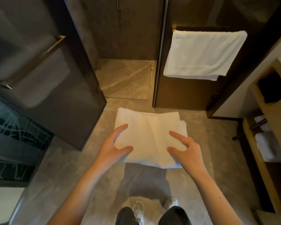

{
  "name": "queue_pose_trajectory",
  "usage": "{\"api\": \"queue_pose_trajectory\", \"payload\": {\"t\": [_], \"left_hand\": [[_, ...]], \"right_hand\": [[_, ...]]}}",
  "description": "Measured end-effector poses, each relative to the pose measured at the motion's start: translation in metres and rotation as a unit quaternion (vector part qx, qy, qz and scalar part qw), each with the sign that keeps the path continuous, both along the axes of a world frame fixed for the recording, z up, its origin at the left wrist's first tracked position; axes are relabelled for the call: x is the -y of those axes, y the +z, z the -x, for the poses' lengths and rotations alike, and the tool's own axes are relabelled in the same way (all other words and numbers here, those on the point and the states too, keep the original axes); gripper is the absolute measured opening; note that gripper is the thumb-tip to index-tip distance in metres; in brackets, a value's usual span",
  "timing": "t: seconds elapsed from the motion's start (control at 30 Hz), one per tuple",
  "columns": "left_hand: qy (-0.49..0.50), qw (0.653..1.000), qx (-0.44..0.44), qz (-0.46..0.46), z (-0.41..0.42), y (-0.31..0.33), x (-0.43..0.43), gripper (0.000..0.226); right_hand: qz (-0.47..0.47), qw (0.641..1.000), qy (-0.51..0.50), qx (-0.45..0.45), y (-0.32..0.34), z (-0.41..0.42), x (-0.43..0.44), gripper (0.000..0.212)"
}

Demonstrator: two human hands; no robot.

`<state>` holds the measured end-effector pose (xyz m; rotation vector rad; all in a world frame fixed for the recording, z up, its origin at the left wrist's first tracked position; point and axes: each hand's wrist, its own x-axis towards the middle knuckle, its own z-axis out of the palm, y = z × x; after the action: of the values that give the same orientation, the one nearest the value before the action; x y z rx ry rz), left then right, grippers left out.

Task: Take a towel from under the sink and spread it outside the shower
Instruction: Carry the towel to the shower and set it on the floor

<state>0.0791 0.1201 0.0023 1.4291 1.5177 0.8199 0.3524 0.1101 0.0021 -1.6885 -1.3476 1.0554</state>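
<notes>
A folded white towel lies flat in front of the shower opening, over the marble floor. A dark shadow falls on the floor just under its near edge, so it seems slightly off the ground; I cannot tell if it touches. My left hand hovers over the towel's near left part with fingers and thumb spread. My right hand is over the near right part, also spread. Neither hand pinches the cloth.
The dark glass shower door with a bar handle stands open at the left. Another white towel hangs on a rail at the right of the shower. Shelves under the sink at the far right hold rolled towels. My shoes are below.
</notes>
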Motion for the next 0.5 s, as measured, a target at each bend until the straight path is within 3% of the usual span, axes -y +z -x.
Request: {"api": "queue_pose_trajectory", "payload": {"t": [0.27,0.5], "left_hand": [[0.030,0.999,-0.021,0.008,-0.001,-0.010,0.006,0.074],[0.066,0.997,-0.035,-0.012,0.018,0.000,-0.012,0.073]], "right_hand": [[0.029,0.999,0.034,0.004,-0.015,0.004,-0.012,0.051],[0.004,0.996,0.072,-0.045,-0.011,0.025,-0.049,0.052]]}}
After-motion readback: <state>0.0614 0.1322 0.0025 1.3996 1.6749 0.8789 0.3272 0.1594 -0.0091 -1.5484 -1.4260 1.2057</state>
